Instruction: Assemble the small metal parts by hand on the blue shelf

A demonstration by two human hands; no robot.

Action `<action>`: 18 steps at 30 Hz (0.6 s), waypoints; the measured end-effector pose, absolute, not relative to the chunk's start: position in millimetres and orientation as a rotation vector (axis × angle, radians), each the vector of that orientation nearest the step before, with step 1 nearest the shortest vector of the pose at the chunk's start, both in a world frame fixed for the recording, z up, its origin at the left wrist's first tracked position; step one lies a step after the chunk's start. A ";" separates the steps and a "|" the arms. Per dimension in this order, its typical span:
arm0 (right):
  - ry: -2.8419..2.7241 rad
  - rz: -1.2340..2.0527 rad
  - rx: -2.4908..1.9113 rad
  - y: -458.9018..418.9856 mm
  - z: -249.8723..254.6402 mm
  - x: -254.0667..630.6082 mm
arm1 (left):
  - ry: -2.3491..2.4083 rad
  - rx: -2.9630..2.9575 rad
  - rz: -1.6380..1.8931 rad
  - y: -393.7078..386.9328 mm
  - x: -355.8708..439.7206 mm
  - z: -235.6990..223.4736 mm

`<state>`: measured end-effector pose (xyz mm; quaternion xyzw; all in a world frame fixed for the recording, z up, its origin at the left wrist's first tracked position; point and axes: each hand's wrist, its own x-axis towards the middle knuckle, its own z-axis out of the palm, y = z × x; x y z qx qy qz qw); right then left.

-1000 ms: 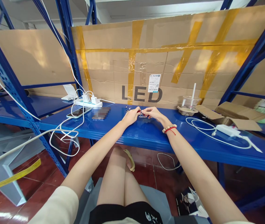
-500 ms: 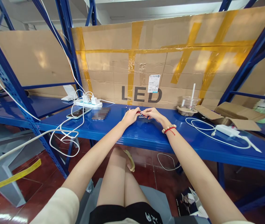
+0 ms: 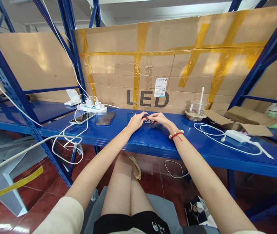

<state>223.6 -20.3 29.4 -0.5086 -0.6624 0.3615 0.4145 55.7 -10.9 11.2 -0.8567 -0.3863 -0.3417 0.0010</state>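
Observation:
My left hand and my right hand meet over the middle of the blue shelf. Between their fingertips is a small red and shiny metal object, too small to name. The fingers of both hands are closed in a pinch on it, and partly cover it. Below the right fingers, its silvery part is close to the shelf surface. On the right wrist is a beaded bracelet with a red string. A tiny dark item lies just beyond the left hand.
To the left are a phone, a blurred flat item and a white power strip with cables. A plastic cup with a straw, an open carton and a white adapter stand right. A large cardboard box backs the shelf.
Both hands stay almost in place. The small object's silvery part looks slightly shifted between the fingers.

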 end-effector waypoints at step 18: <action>-1.740 0.848 -1.213 -13.9 23.5 224.3 | -1.425 -2.649 -1.082 -3.7 57.7 9.8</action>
